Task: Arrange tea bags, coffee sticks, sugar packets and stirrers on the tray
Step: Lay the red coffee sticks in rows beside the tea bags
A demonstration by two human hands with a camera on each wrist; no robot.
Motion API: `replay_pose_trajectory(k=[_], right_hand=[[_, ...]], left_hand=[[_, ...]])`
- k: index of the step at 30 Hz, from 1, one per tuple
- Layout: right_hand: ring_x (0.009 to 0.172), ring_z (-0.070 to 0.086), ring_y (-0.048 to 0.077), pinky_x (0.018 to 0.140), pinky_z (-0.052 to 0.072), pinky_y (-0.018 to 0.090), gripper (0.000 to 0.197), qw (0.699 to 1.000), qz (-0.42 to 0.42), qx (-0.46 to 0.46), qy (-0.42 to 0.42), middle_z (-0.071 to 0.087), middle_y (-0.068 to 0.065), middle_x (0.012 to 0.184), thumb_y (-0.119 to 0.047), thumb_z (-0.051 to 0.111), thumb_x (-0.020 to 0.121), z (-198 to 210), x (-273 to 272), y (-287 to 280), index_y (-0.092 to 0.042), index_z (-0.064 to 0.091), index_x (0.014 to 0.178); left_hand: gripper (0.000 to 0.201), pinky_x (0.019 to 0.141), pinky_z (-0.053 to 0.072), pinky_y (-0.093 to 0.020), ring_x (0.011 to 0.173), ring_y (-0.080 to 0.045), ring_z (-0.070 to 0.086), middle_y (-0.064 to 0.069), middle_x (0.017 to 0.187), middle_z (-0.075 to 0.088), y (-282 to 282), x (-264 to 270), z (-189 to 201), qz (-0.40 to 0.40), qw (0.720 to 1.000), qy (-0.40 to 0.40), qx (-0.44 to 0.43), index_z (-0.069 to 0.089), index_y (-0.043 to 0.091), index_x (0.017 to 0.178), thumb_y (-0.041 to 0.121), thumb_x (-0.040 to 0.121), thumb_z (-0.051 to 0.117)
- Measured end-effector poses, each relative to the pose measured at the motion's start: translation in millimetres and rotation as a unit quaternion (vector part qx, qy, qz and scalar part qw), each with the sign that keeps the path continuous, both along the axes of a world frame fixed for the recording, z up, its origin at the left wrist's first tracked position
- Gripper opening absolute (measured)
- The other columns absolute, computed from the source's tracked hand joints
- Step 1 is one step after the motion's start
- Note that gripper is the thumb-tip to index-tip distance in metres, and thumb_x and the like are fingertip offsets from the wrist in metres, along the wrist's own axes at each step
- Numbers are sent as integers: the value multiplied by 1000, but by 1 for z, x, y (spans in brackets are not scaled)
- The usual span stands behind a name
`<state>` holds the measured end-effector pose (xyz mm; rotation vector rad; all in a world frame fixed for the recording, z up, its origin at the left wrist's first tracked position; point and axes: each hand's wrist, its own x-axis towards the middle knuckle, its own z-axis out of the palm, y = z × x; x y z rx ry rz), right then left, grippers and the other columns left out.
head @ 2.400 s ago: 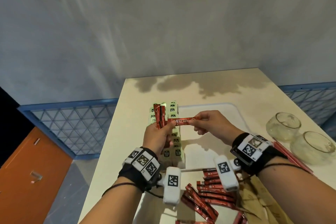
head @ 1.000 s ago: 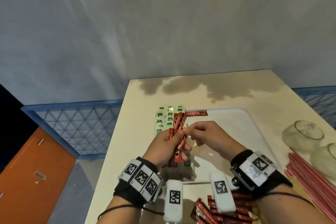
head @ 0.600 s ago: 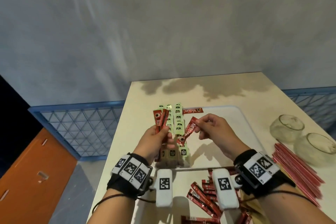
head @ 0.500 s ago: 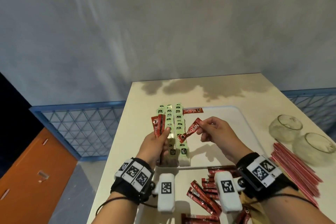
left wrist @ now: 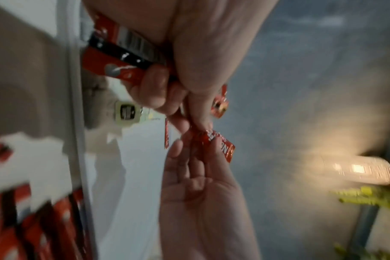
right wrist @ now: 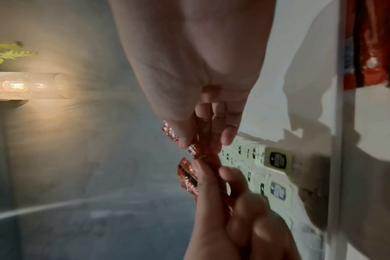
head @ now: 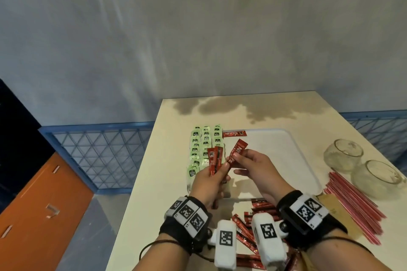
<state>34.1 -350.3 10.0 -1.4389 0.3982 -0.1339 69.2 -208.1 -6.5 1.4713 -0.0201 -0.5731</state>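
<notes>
Cream tabletop (head: pixel 176 182), white tray (head: pixel 293 160), green tea bags (head: pixel 204 145) filling its left side. Left hand (head: pixel 209 182) grips a bunch of coffee sticks (head: pixel 214 159) upright; right hand (head: pixel 255 167) pinches one stick (head: pixel 236 153) angled far-right, just beside the bunch, with one laid stick (head: pixel 234 134) crosswise beyond.

Red coffee sticks (head: pixel 214 160) held upright over green tea bags (head: pixel 203 145) on tray (head: pixel 293 156).

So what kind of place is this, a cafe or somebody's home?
Probably a hotel or guest-room drinks corner, though that's a guess: a serving tray with rows of tea bags, two upturned glasses, and a wall lamp.
</notes>
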Motion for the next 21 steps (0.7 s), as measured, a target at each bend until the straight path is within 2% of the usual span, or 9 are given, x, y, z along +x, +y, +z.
replay_pose_trajectory(k=[3,6,7,9,11,16,18,21], right_hand=[[87,68,30,78,58,36,20,998,30,-50,16,71,22,100,-11,53,99,8,4,-11,8,58,105],[75,68,29,59,51,23,12,970,176,-158,53,62,11,80,-10,46,102,19,1,-19,-4,53,95],[71,67,27,59,49,23,13,955,219,-193,62,58,8,75,-11,46,102,21,2,-19,-6,53,92],[69,64,23,69,50,32,19,931,267,-240,66,55,5,71,-16,50,101,22,6,-19,-10,56,84],[67,62,18,72,53,34,23,926,269,-259,60,60,4,68,-25,57,98,24,10,-18,-11,63,81],[51,56,16,59,52,28,29,962,158,-223,32,58,5,57,-29,79,81,24,15,-27,-3,68,78],[53,60,18,61,54,30,22,978,122,-165,35,61,9,61,-22,80,80,20,17,-35,-4,67,77],[62,68,23,66,56,31,13,986,124,-103,38,66,12,69,-13,73,86,16,16,-43,-3,67,80]], left_hand=[[22,52,39,-23,47,-4,51,5,70,68,10,11,5,-2,985,-114,128,68,19,80,39,89,67],[16,54,39,-24,51,0,52,6,76,72,16,27,16,10,977,-166,135,69,24,80,37,88,69],[14,52,38,-22,48,2,51,8,71,71,14,29,21,-11,976,-175,130,70,24,79,36,88,70],[13,46,36,-15,41,6,50,13,54,64,10,28,24,-50,970,-194,138,70,25,74,29,87,72],[16,46,36,-15,44,5,52,13,51,63,7,28,22,-44,969,-193,150,69,23,71,26,86,72],[16,53,40,-23,49,-5,50,12,52,56,8,33,17,16,979,-165,121,67,21,76,30,89,69],[12,54,40,-24,52,-6,51,13,56,58,10,37,17,25,979,-170,109,68,21,80,29,90,68],[13,53,39,-24,52,-7,50,12,58,59,10,40,13,10,977,-176,122,68,21,82,31,90,68]])
